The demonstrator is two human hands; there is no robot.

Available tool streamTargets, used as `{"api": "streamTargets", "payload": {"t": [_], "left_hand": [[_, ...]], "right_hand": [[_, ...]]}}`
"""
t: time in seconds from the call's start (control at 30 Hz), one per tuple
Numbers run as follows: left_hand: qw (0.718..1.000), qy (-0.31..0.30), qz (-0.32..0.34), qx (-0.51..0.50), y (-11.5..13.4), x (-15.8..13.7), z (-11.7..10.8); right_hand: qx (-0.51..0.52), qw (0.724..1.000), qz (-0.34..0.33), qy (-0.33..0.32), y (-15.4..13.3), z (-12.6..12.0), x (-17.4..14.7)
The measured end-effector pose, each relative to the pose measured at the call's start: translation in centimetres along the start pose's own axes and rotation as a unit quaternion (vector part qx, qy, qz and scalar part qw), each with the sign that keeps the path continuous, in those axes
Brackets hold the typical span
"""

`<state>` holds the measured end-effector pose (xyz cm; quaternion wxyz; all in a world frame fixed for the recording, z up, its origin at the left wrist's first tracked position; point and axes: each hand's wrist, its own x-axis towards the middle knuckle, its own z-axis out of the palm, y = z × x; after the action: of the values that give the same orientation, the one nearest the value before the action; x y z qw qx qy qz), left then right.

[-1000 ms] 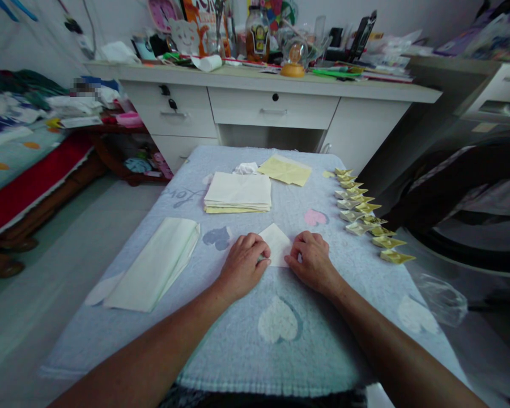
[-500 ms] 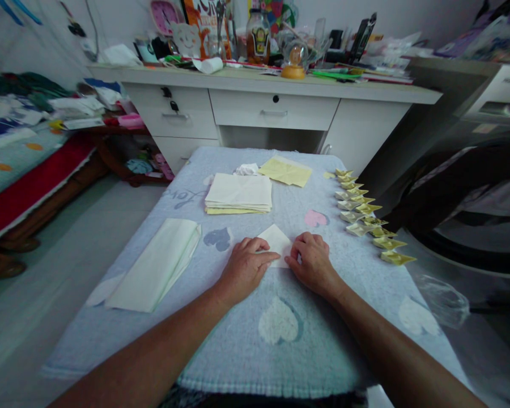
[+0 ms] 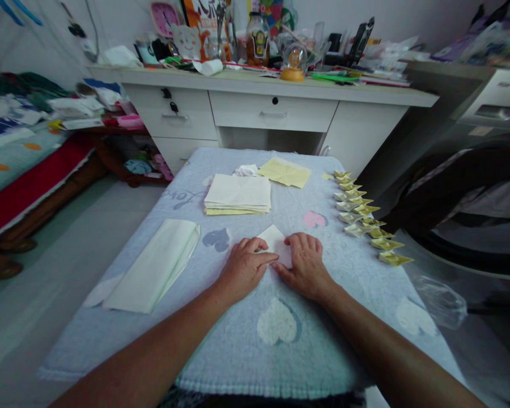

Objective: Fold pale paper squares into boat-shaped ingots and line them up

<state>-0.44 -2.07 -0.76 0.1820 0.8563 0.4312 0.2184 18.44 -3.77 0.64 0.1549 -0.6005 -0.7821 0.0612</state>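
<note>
A small white folded paper (image 3: 273, 236) with a pointed top lies on the cloth between my two hands. On its left side, my left hand (image 3: 247, 265) holds it, thumb laid along the lower edge and fingers curled above. My right hand (image 3: 305, 264) grips its right side, with the thumb at the bottom edge near my left thumb and the fingers bent over the right edge. Both hands partly cover the paper. Beyond it sits a stack of white and yellow paper sheets (image 3: 238, 192).
A long folded white paper (image 3: 153, 266) lies at left. Several folded paper boats (image 3: 357, 229) line the right edge. Yellow sheets (image 3: 284, 171) and a crumpled white tissue (image 3: 245, 170) lie at the back of the cloth-covered table (image 3: 221, 345). A cluttered desk (image 3: 276, 110) stands behind.
My right hand has opened its thumb from its fingers; the thumb has slid left along the paper's lower edge toward my left thumb. My left hand stays nearly still.
</note>
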Motion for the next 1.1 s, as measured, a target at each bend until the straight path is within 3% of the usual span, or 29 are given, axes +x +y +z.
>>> {"api": "streamTargets", "payload": {"t": [0.67,0.87,1.1], "left_hand": [[0.998,-0.049,-0.001,0.042,0.6,0.2,-0.6],[0.997,-0.054,0.002,0.047,0.2,0.1,-0.3],[0.997,-0.065,0.006,0.041,0.2,0.2,-0.7]], "right_hand": [[-0.049,0.998,0.026,0.014,-0.2,1.0,0.0],[-0.041,0.998,0.041,-0.024,0.3,0.5,0.0],[-0.034,0.992,0.060,-0.104,3.4,-1.0,-0.4]]}}
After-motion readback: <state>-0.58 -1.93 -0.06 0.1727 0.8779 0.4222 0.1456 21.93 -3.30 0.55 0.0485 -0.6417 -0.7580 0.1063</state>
